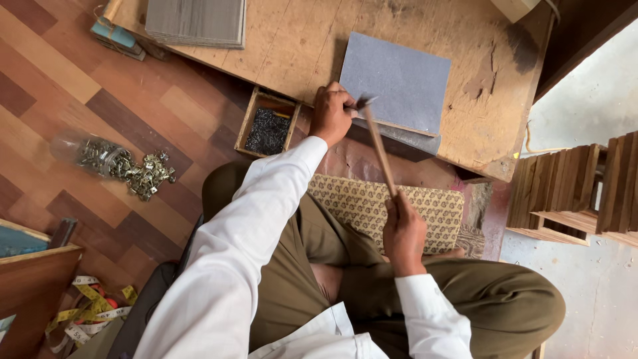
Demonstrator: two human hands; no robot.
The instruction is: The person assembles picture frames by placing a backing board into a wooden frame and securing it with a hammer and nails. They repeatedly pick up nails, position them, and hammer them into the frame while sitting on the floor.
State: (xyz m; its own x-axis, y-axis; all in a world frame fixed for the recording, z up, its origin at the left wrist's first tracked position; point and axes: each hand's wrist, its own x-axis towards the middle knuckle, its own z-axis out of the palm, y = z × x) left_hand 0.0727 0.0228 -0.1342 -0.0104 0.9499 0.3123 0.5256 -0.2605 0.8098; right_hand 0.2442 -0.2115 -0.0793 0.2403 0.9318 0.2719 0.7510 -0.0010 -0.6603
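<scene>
My right hand (403,233) grips the wooden handle of a hammer (377,143), whose metal head sits at the near edge of a grey board (399,80). My left hand (330,113) rests at that same edge beside the hammer head, fingers pinched together, likely on a small nail too small to make out. The grey board lies flat on a low worn wooden table (299,40). I sit cross-legged in olive trousers with white sleeves.
A small wooden box of dark nails (268,125) stands left of my left hand. A tipped clear jar spilling metal clips (126,166) lies on the floor. A patterned cushion (372,203), yellow tape measure (93,309), stacked boards (196,21) and wooden frames (575,186) surround me.
</scene>
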